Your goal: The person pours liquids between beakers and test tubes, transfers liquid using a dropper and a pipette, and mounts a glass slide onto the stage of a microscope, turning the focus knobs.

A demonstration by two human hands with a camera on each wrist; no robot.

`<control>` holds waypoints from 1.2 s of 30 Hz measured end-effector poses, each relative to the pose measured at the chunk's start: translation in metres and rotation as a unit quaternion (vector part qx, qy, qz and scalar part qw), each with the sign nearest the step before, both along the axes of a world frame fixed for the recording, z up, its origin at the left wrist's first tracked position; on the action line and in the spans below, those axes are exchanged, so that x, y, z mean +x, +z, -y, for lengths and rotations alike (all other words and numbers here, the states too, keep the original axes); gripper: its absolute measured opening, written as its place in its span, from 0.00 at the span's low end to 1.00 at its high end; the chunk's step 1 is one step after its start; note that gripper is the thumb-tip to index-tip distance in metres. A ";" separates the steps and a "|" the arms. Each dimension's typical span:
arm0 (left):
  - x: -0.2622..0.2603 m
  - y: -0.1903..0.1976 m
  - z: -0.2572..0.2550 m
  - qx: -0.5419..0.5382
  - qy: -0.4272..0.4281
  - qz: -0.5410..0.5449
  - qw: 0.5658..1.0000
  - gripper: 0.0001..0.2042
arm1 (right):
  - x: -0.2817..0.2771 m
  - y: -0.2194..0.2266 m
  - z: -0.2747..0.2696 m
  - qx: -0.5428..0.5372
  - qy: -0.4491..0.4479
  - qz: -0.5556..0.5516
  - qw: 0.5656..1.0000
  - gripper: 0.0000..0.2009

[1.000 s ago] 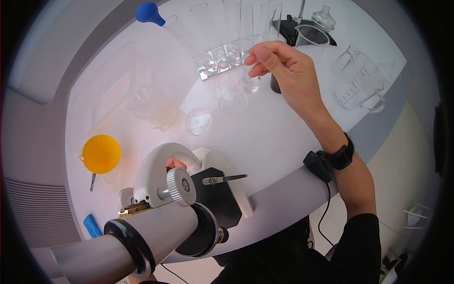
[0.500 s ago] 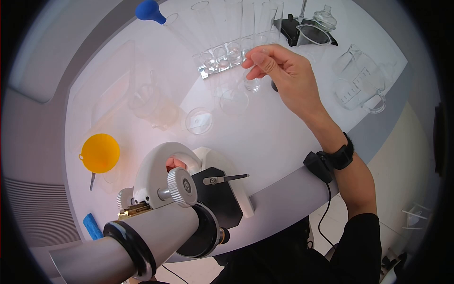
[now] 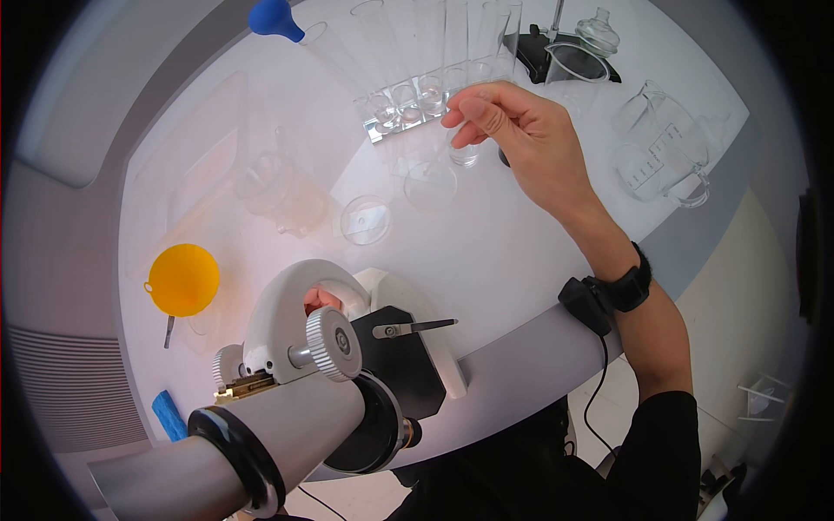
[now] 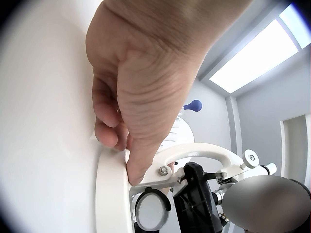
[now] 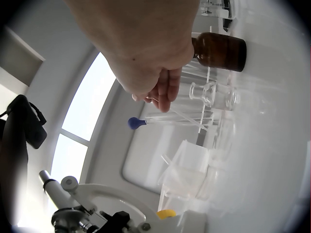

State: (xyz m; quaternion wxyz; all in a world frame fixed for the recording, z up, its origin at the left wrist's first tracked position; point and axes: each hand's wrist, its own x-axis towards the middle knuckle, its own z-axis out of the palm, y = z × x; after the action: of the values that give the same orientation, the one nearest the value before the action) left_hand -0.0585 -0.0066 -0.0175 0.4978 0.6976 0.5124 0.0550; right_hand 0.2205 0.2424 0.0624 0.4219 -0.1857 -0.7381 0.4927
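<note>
My right hand (image 3: 530,139) hangs above the bench, near the front of the test tube rack (image 3: 387,132), thumb and fingertips pinched together. In the right wrist view a thin clear stick (image 5: 187,118) slants down from the fingertips. Below the hand stand a small clear glass bottle (image 5: 224,96) and a brown bottle (image 5: 223,52). My left hand (image 4: 146,92) grips the white base (image 4: 112,194) of a microscope (image 3: 287,304), thumb on top and fingers curled at its edge. In the head view the microscope hides most of this hand.
Two clear round dishes, one the nearer dish (image 3: 365,221), lie between microscope and rack. A yellow funnel (image 3: 184,280) and clear containers stand left. At the back are a blue rubber bulb (image 3: 274,19) and a black stand base (image 3: 534,56); a glass measuring jug (image 3: 660,161) stands right.
My right hand has shifted slightly toward me and now covers more of the brown bottle; over the last half second it barely moves. The left hand stays at the microscope.
</note>
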 end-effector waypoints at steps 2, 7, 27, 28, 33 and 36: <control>-0.001 0.000 0.000 0.000 -0.002 -0.001 1.000 0.30 | 0.000 0.000 0.001 0.004 -0.002 -0.004 1.000 0.11; 0.001 0.004 -0.002 -0.012 0.002 0.010 1.000 0.30 | -0.001 0.005 -0.003 -0.009 0.006 0.005 1.000 0.11; -0.004 0.000 -0.006 0.001 -0.012 0.000 1.000 0.31 | 0.048 0.028 -0.040 0.112 -0.190 -0.117 0.968 0.15; -0.004 0.000 -0.007 0.002 -0.014 0.000 1.000 0.31 | 0.050 0.028 -0.043 0.100 -0.216 -0.127 0.963 0.15; -0.003 0.001 -0.012 0.001 -0.022 0.000 1.000 0.31 | 0.048 0.023 -0.045 0.106 -0.218 -0.099 0.965 0.14; -0.001 0.004 -0.014 -0.003 -0.022 0.003 1.000 0.31 | 0.045 0.020 -0.045 0.135 -0.202 -0.043 0.969 0.14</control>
State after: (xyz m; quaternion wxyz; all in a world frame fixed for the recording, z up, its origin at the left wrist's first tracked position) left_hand -0.0592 0.0074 -0.0139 0.5031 0.7069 0.4952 0.0445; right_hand 0.2655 0.2879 0.0826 0.5654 -0.2506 -0.7260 0.3007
